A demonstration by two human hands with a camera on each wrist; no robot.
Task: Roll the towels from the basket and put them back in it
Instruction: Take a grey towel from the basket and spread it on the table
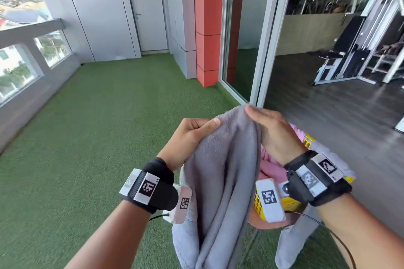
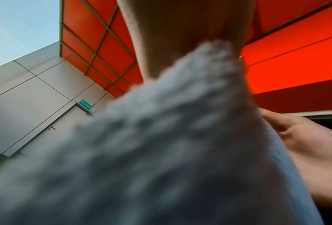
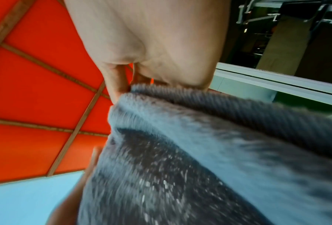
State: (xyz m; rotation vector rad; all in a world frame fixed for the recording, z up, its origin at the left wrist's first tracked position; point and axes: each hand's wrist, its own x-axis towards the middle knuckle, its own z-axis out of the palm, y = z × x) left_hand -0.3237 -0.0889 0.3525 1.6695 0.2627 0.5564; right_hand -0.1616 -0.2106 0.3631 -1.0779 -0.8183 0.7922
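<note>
Both hands are up in front of the body, holding the grey towel by its top edge. The left hand has its thumb pressed over the cloth and its fingers curled behind it, pinching the left part of that edge. The right hand grips the right part — fingertips clamped at the very top of the fabric, the back of the hand facing the head camera. The two hands sit close together, so the towel bunches between them and hangs straight down in long vertical folds, its lower end running out of the bottom of the head view.

From the left wrist the towel fills most of the picture as a blurred grey mass under the palm, with the other hand visible to the right. From the right wrist the ribbed hem of the towel lies tight against the fingers.

Below and to the right, partly hidden behind the hanging cloth and the right wrist, stands the yellow basket with its perforated wall. A pink towel lies heaped in it, and a pale grey towel drapes over its near side.

Underfoot is green artificial turf; ahead, a red column and a sliding glass door open onto a gym floor with a weight machine.
</note>
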